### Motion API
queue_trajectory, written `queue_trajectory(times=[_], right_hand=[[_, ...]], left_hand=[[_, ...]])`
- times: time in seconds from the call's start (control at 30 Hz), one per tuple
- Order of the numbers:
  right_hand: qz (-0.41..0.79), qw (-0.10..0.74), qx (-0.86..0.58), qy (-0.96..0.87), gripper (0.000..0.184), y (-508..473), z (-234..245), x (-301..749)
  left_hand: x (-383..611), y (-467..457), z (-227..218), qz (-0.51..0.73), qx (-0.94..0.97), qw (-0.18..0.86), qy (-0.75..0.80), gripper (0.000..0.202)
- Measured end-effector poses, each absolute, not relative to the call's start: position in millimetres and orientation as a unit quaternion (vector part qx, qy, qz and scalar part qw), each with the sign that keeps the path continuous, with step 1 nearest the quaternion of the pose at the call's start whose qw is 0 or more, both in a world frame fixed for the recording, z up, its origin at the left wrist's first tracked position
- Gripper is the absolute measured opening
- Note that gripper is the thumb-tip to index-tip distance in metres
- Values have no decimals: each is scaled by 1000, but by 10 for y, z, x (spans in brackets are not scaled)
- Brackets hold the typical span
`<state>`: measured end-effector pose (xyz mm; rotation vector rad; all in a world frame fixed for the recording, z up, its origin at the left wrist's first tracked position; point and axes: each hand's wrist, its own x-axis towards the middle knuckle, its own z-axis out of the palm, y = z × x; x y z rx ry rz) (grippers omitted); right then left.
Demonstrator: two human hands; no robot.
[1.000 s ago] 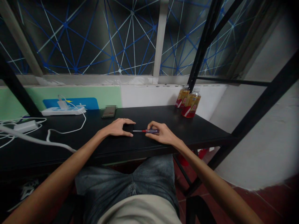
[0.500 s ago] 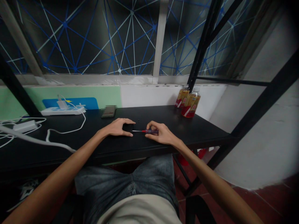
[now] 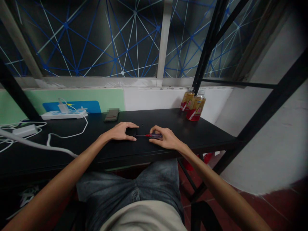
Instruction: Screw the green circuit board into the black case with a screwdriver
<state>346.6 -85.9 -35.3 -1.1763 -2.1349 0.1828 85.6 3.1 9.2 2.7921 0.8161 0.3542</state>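
Observation:
My right hand [image 3: 167,138] is closed around the red and purple handle of a screwdriver [image 3: 155,136]. The screwdriver lies level, its thin metal shaft pointing left. The tip meets, or nearly meets, the right side of a small black box-like object [image 3: 131,131]. Thumb and fingers of my left hand [image 3: 118,131] curve around that object from the left, gripping it at its near and far edges. Black against the black tabletop, its exact kind is hard to make out. Just beyond the shaft lie tiny dark specks [image 3: 142,124], too small to name.
On the black desk [image 3: 166,118], a phone-like dark slab [image 3: 111,116] lies near the back. A white power strip [image 3: 64,115] with a plugged-in charger and white cables [image 3: 68,136] occupies the left. Two drink bottles [image 3: 196,107] stand back right, beside a black metal frame [image 3: 204,51].
Both hands, the black object and the screwdriver keep practically the same positions. The whole view has shifted very slightly.

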Motion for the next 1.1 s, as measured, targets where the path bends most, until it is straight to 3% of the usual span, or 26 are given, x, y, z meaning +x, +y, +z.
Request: queue_trajectory(times=[0.13,0.33,0.5,0.67,0.87,1.1], right_hand=[[94,367,-448,-810,27,-836,-376,3482],[94,335,-475,-808,56,-820,-346,3441],[90,363,-451,-810,38,-816,-354,3431],[102,371,-442,-810,33,-797,-381,3453],[115,358,-459,-805,39,-787,-372,3453],[127,421,-471,-764,36,-800,-370,3474]], left_hand=[[852,32,89,121,946,107,280,65],[852,28,97,119,946,108,281,65],[852,29,98,122,947,107,276,64],[853,28,102,116,947,107,278,65],[864,12,119,107,947,114,280,66],[608,72,238,119,947,142,261,86]])
